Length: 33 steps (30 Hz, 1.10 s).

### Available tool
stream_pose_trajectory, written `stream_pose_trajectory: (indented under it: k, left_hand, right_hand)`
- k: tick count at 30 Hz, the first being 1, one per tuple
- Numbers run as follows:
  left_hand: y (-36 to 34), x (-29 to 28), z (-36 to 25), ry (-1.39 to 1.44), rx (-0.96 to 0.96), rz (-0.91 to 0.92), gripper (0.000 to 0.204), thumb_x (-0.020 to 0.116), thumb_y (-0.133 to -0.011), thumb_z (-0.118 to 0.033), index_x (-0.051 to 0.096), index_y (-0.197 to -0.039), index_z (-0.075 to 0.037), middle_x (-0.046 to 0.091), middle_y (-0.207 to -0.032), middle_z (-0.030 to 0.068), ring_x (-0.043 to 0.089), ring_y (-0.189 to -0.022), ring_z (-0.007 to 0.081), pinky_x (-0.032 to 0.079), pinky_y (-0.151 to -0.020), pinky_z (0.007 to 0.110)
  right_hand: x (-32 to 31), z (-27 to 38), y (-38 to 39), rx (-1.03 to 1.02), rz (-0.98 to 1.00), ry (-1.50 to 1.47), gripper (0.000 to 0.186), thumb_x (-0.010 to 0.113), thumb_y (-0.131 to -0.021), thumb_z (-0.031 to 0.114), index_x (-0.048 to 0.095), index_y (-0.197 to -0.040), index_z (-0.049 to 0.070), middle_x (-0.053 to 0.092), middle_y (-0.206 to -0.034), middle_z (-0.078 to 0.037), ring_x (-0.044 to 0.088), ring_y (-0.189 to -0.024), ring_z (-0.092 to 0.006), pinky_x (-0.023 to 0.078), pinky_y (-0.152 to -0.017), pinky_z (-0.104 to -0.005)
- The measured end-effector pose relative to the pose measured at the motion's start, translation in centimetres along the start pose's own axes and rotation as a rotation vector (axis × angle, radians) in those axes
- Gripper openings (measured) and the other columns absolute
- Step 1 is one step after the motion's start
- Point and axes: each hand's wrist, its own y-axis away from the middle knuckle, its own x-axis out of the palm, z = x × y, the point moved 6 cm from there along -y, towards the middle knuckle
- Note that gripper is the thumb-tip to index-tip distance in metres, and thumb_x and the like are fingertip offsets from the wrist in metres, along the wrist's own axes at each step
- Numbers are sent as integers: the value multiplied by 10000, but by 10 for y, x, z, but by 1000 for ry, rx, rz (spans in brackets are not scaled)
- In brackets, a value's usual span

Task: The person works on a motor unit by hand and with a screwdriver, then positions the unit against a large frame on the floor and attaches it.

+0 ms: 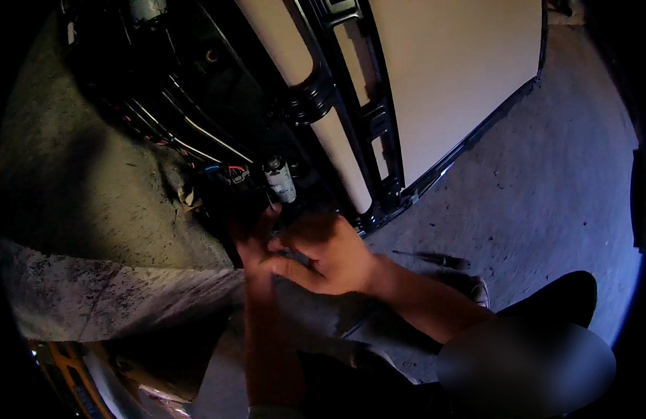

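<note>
My left hand (251, 250) reaches up from the lower edge, bare-armed, its fingers bent in deep shadow below a small whitish cylinder with a dark top (281, 183). My right hand (330, 255) comes in from the lower right, back upward. Its thumb and bent fingers close in against my left hand. What lies between the fingers is hidden by shadow and by the hands. Close above my left hand is a connector with coloured wires (237, 172). Just right of the cylinder, a black frame with pale bars (344, 153) slants across.
A large pale panel (462, 77) adjoins the frame. Dark tubes and cables (190, 126) run to the upper left. Rough grey material (120, 209) fills the left side, with a mottled ledge (120, 297). Grey floor (546, 181) stretches right. A blurred patch (525, 366) covers the lower right.
</note>
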Motion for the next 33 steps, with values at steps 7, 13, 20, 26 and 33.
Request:
stream_pose_trajectory:
  k: [7, 13, 20, 26, 33]
  left_hand:
    - [11, 6, 6, -323, 138, -18, 346, 827, -825, -171, 736, -1158, -148, 622, -1249, 202, 601, -1118, 379, 509, -918, 463]
    - [6, -2, 10, -309, 154, -15, 289, 823, -839, -156, 739, -1110, -100, 663, -1169, 169, 652, -1003, 314, 531, -872, 439]
    - [0, 18, -15, 190, -177, -69, 410, 794, -856, -87, 627, -1224, -23, 668, -1064, 47, 632, -918, 185, 533, -780, 325]
    - [3, 15, -2, 410, -393, -65, 440, 796, -822, -47, 623, -1226, -46, 665, -1039, 39, 630, -891, 170, 537, -772, 322]
    - [7, 17, 4, 414, -436, -108, 540, 738, -886, -33, 506, -1373, -49, 641, -1105, 45, 637, -888, 169, 546, -755, 299]
  right_hand:
    - [-1, -7, -4, 148, 203, -553, 304, 636, -990, 197, 659, -1213, -9, 707, -1038, -172, 699, -952, -271, 529, -846, -367]
    - [22, -14, 1, 310, 286, -889, 319, 690, -960, 136, 640, -1244, -2, 707, -1050, -98, 659, -1014, -157, 500, -915, -325]
    - [15, -21, 11, 252, 384, -552, 369, 786, -888, 98, 662, -1229, 30, 700, -1092, -19, 648, -984, -132, 527, -848, -303]
    - [26, -30, 10, 280, 122, -1015, 387, 828, -822, 7, 693, -1184, 33, 722, -1013, -32, 666, -893, -129, 543, -808, -285]
    - [14, -25, 14, 162, -52, -532, 297, 813, -867, 133, 683, -1104, 11, 734, -977, -104, 695, -795, -141, 538, -705, -299]
